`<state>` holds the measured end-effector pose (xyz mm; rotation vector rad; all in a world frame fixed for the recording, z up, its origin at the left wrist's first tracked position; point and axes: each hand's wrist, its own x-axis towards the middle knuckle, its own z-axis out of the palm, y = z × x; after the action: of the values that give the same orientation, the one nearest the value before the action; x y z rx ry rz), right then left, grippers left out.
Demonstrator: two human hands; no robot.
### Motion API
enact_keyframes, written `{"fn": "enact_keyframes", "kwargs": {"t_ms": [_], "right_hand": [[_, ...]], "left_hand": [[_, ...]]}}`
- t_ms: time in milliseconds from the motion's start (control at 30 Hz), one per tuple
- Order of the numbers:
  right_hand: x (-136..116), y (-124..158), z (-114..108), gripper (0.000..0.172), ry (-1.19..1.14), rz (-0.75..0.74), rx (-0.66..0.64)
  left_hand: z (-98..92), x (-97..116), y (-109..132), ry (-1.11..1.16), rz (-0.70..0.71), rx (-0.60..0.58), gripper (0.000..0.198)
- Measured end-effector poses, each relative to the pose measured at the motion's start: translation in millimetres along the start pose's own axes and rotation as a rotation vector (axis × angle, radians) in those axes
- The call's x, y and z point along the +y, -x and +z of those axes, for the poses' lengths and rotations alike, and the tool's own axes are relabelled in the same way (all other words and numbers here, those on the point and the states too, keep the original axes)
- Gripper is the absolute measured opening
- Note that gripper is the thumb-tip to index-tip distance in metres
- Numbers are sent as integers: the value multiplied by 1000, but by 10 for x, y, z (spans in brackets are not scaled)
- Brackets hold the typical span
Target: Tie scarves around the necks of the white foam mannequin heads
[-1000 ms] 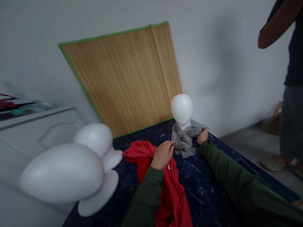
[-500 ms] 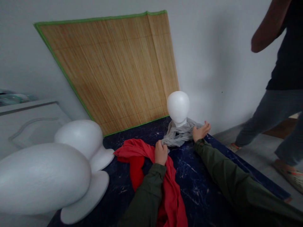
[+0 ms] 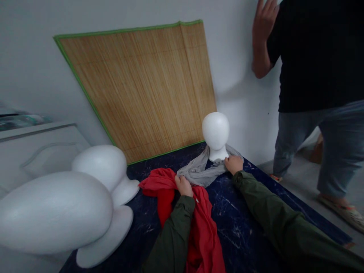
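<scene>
A white mannequin head (image 3: 215, 131) stands upright at the far end of the dark blue marbled table (image 3: 236, 216). Around the base of its neck lies a grey scarf (image 3: 203, 172), loosened and spread toward me. My left hand (image 3: 184, 186) is closed on the scarf's left part, just above a red cloth (image 3: 203, 216) that runs down the table. Close to the right of the neck, my right hand (image 3: 234, 164) grips the scarf's other side with curled fingers.
Two more white mannequin heads (image 3: 57, 212) stand at the left, near a pale cabinet (image 3: 54, 151). A bamboo mat (image 3: 139, 91) with green edging leans on the wall behind. At the right stands a person in a black shirt (image 3: 321, 57), one hand raised.
My left hand has drawn the scarf left and toward me, opening it from the neck. My right hand has closed on the scarf. The person has stepped left, further into view.
</scene>
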<state>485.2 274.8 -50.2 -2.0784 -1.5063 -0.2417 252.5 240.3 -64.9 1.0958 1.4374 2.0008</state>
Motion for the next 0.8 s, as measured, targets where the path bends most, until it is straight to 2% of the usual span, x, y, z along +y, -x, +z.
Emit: {"fn": "enact_keyframes", "kwargs": {"t_ms": [167,333,533,800], "right_hand": [[40,-32,38,39,8,92,40],[-21,-57,55,44,-58,69,-56],[-60,-142,91,53,-216,181,-104],[-16,-286,154,54,-625,358,43]], "left_hand": [[9,-29,-7,51,-49,6,14],[35,-58,2,77,-43,-47,15],[40,-26,29,65,-52,-68,17],[35,39,66,31,-45,-100,18]]}}
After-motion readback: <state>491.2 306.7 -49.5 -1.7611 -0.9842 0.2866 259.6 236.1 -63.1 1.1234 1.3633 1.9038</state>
